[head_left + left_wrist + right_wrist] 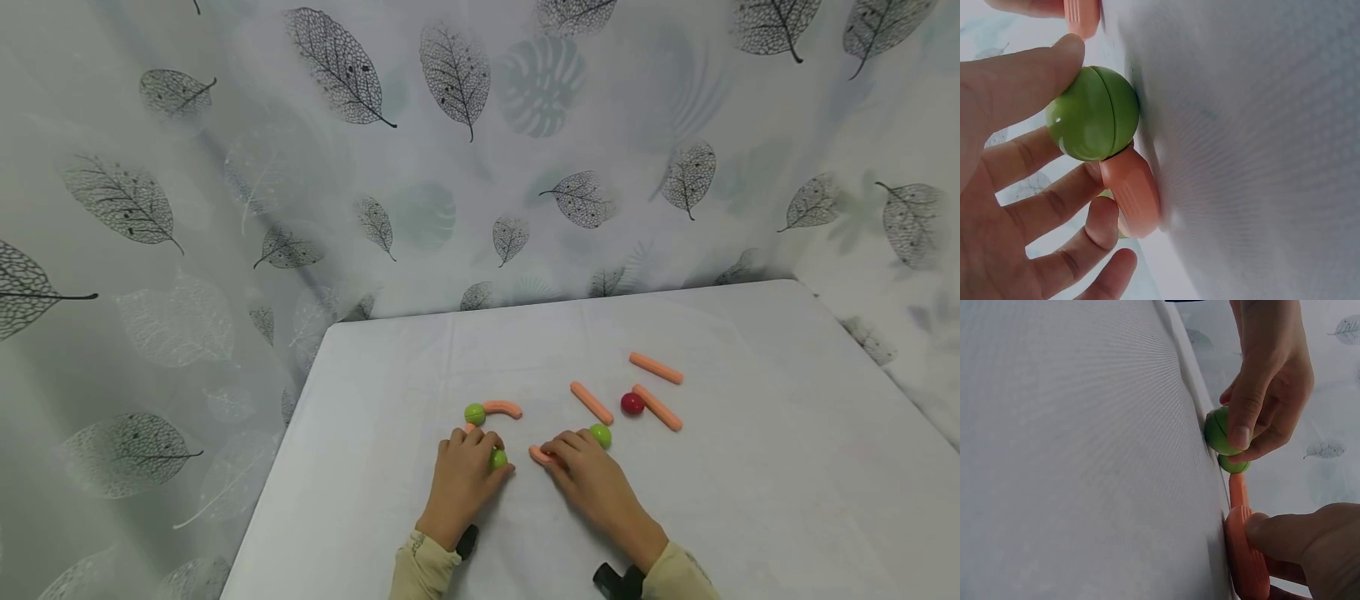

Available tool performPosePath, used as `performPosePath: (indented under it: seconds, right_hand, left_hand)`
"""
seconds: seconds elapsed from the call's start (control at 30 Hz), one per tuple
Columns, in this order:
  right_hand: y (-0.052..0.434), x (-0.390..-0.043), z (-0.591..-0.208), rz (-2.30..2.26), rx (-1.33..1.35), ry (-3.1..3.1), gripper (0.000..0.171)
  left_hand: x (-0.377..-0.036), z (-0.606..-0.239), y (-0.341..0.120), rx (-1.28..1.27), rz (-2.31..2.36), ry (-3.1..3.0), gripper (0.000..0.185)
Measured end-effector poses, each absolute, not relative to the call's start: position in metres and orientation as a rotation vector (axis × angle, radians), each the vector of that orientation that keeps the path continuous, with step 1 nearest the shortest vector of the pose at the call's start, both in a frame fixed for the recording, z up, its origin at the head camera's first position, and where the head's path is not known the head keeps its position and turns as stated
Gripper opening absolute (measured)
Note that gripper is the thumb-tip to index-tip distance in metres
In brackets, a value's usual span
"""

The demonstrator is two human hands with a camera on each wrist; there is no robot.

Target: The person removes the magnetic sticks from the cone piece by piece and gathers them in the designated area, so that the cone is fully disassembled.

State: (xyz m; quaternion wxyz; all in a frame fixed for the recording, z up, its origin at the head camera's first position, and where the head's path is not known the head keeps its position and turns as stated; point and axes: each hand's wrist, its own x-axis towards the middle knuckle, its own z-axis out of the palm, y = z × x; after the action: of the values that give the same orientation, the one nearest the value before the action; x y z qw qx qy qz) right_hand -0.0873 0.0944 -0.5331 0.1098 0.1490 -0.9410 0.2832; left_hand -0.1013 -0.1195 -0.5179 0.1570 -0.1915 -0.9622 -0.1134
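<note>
My left hand pinches a green ball between thumb and fingers, on the white table. Against that ball lies an orange stick, which the other left fingers touch or nearly touch. At its far end a second green ball meets a curved orange stick. To the right, my right hand holds another curved orange stick, its thumb pressed on the side in the right wrist view. A third green ball lies just beyond the right fingers; whether they touch it I cannot tell.
Right of the hands are a red ball and straight orange sticks, one beside the ball, one to its left, one farther back. A leaf-patterned curtain hangs behind the white table.
</note>
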Motion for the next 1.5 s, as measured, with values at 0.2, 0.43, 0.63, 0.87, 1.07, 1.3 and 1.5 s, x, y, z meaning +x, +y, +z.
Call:
performPosePath:
  seconds: [0.2, 0.43, 0.63, 0.87, 1.07, 1.3, 1.5]
  right_hand:
    - [0.096, -0.087, -0.534, 0.861, 0.398, -2.806, 0.017]
    - [0.096, -0.088, -0.533, 0.859, 0.372, -2.852, 0.018]
    - [0.095, -0.088, -0.528, 0.826, 0.362, -2.865, 0.017]
    - [0.092, -0.094, -0.523, 0.831, 0.439, -2.803, 0.019]
    - [0.082, -0.11, -0.52, 0.925, 0.476, -2.758, 0.023]
    - [0.068, -0.13, -0.519, 1.061, 0.404, -2.795, 0.03]
    - [0.057, -0.146, -0.518, 1.15, 0.316, -2.87, 0.035]
  left_hand:
    - [-0.102, -0.516, -0.121, -0.568, -0.316, -2.777, 0.034]
    - [-0.107, -0.516, -0.128, -0.616, -0.396, -2.787, 0.03]
    - [-0.116, -0.517, -0.135, -0.521, -0.589, -2.759, 0.016]
    - [-0.126, -0.515, -0.141, -0.213, -0.901, -2.761, 0.018]
    - [-0.14, -0.516, -0.146, -0.107, -1.139, -2.747, 0.04]
    - [-0.148, -0.529, -0.148, -0.023, -1.338, -2.765, 0.043]
    - [-0.15, -0.536, -0.15, -0.032, -1.393, -2.7, 0.039]
